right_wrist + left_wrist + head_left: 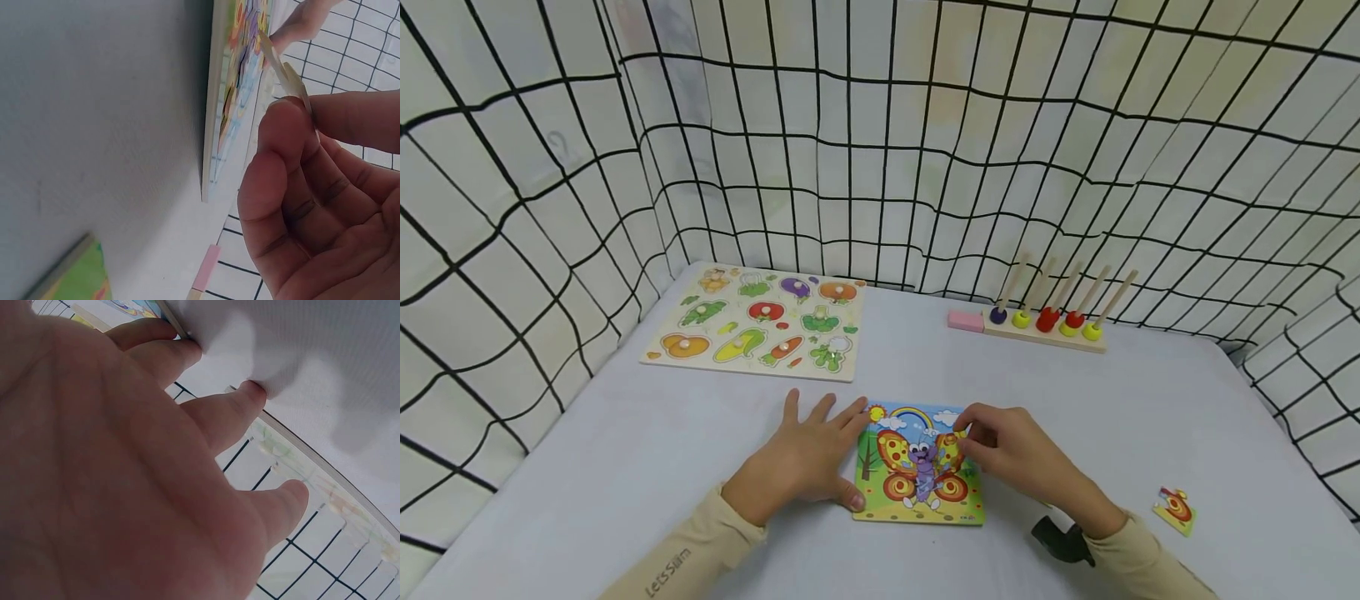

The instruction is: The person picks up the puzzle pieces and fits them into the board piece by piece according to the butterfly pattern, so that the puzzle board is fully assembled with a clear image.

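A butterfly jigsaw puzzle lies on the white table, its picture showing a purple-bodied butterfly under a rainbow. My left hand has its fingers spread, with the thumb and index fingertip at the board's left edge. Over the right part of the picture, my right hand pinches a thin puzzle piece between thumb and fingertips. That piece is tilted, seen nearly edge-on in the right wrist view. Farther right lies a loose puzzle piece with a red and orange swirl.
Behind on the left is a vegetable peg board. A wooden bead stacker with upright pegs and a pink end block stands at the back right. Black-and-white netting surrounds the table. A black device sits at the right wrist.
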`<state>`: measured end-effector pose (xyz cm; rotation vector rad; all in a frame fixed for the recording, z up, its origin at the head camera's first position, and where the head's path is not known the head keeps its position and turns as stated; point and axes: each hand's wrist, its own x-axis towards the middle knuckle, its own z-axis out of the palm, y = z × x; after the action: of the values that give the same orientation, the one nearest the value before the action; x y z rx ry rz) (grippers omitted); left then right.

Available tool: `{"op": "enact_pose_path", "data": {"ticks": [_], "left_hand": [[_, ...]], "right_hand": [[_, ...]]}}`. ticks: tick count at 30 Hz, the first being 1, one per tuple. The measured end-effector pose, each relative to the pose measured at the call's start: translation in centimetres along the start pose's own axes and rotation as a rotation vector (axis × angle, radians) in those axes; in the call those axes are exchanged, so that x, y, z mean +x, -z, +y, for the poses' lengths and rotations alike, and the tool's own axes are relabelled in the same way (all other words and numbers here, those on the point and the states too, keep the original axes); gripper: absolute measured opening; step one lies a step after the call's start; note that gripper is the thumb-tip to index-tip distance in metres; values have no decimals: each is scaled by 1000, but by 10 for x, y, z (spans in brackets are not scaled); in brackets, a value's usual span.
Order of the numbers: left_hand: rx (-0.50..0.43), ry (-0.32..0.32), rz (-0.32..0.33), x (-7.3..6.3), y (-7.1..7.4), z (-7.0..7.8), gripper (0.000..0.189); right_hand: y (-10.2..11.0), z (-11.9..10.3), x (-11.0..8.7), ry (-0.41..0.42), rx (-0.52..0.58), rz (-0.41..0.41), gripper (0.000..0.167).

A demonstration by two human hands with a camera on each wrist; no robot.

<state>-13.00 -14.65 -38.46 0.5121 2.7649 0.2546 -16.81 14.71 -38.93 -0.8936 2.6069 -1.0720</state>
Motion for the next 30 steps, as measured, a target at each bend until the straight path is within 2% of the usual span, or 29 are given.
{"op": "enact_pose_path", "data": {"ticks": [7, 30], "left_hand": [[-1, 4, -2, 0, 1, 1, 110], [14, 13, -5, 0, 1, 2, 110]], "right_hand": [[-4, -3, 3, 6, -52, 10, 10], [-11, -1, 5, -56, -81, 8, 10]]}}
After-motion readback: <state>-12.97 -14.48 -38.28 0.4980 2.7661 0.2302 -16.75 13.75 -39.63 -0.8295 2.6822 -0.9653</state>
